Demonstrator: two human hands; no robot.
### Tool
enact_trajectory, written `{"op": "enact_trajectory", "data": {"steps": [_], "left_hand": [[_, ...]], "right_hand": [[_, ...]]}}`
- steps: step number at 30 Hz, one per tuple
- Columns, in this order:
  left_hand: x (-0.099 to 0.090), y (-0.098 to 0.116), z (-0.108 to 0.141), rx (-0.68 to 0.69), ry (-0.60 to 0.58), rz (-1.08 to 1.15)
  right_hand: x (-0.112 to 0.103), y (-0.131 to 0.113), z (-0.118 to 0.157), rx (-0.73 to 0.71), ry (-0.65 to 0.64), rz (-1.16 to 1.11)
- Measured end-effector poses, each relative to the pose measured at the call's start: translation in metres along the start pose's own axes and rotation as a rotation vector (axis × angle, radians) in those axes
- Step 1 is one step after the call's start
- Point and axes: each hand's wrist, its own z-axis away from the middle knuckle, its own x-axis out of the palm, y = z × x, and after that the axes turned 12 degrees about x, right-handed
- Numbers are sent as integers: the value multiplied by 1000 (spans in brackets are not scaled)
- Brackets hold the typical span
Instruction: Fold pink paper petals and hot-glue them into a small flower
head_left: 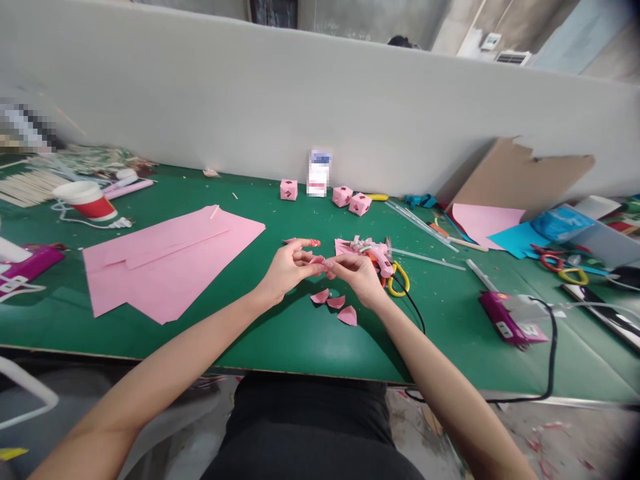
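Over the middle of the green table, my left hand point(291, 267) and my right hand point(356, 272) meet fingertip to fingertip. Between them they pinch a small pink paper piece point(319, 261); its exact shape is partly hidden by the fingers. Three pink paper petals point(336, 302) lie on the table just below my hands. A pink glue gun point(381, 256) rests right behind my right hand, with yellow-handled scissors point(399, 279) beside it. Left of my left hand are large pink paper sheets point(165, 267).
Three pink paper cubes point(289, 189) stand near the grey partition point(300, 100). A red and white cup point(90, 201) is at the left. On the right are a purple power strip point(510, 319), its black cable and cardboard point(520, 175).
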Motion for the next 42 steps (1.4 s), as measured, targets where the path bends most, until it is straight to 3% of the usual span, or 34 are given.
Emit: {"op": "enact_trajectory", "data": {"steps": [6,10,16,23,30,35,42], "left_hand": [[0,-8,0,45,5,-83],[-2,-13,-1,77,10,-166],[-5,-22,-3,183,-7,-280],[-4,-19,-1,199,-56,-390],[-3,-15,1,204,-126,-388],[-3,-14,-1,163,-100,-329],[-7,-7,-7,-43,-30,68]], "right_hand": [[5,0,2,-182,146,261],[8,2,2,-200,195,340],[6,3,-2,-158,148,368],[4,-1,-2,-185,131,531],[5,5,-2,-114,108,422],[7,4,-2,-72,139,356],[-2,-5,-2,148,-81,-131]]}}
